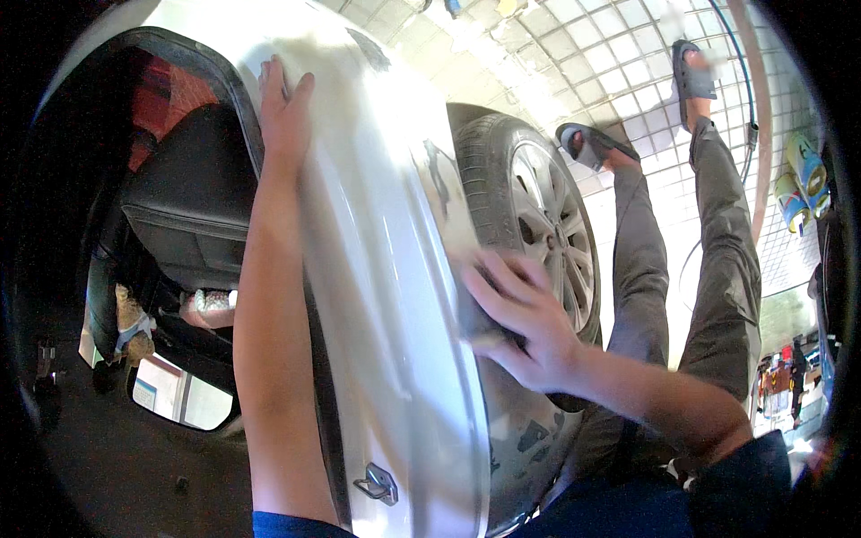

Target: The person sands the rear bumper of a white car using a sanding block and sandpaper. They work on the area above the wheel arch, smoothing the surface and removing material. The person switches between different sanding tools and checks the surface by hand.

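My left hand lies flat on the white car body panel, its fingers spread beside the black-sealed door opening. Lower and to the right, my right hand curls over the panel's edge at the wheel arch. Something dark shows under its fingers and palm, but blur and the hand itself hide what it is. Right behind that hand is the wheel, with a black tyre and a silver spoked rim. Dull grey patches mark the panel near the arch. A metal door striker sits near the lower edge.
Inside the car are a black seat and a rear-view mirror. My legs in grey trousers stretch over the tiled floor, with dark sandals on the feet. A hose runs along the right, near blue and yellow objects.
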Available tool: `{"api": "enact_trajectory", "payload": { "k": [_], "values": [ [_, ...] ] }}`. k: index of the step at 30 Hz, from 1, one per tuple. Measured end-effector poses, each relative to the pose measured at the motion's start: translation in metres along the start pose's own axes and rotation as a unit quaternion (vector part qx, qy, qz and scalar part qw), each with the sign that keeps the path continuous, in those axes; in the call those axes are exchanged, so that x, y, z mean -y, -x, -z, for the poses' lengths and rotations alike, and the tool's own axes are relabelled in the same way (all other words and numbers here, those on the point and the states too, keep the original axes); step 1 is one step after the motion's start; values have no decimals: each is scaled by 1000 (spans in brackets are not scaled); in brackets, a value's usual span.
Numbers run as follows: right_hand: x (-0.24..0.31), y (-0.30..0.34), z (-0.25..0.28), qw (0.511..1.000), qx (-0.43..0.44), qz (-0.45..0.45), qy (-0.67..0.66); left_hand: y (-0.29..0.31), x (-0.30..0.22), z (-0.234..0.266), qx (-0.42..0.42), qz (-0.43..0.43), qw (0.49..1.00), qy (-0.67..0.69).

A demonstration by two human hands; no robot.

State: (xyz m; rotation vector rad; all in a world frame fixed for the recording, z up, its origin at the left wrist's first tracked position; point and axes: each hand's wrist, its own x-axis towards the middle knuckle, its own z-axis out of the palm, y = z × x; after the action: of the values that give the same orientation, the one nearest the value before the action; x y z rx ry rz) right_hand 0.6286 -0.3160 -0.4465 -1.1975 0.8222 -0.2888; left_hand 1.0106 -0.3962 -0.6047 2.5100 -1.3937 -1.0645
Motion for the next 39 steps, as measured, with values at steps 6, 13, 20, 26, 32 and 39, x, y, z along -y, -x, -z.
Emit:
{"api": "enact_trajectory", "payload": {
  "k": [6,13,20,26,32,39],
  "values": [
    [-72,-156,9,987,-12,-148,-55,-2,-16,-4,11,10,999,48],
    [-35,-21,1,997,-34,43,-62,-6,-4,-2,0,15,1000,26],
    [-104,-184,-5,990,-117,-68,-44,-15,-7,-11,18,-14,998,-64],
    [-65,-15,-5,995,-39,46,-82,-6,3,5,10,15,999,35],
    [-109,-176,-3,989,-84,-122,-26,-13,-1,-7,23,13,998,53],
    [-39,8,-11,995,-53,34,-72,-7,-9,3,13,17,999,35]
  ]
}}
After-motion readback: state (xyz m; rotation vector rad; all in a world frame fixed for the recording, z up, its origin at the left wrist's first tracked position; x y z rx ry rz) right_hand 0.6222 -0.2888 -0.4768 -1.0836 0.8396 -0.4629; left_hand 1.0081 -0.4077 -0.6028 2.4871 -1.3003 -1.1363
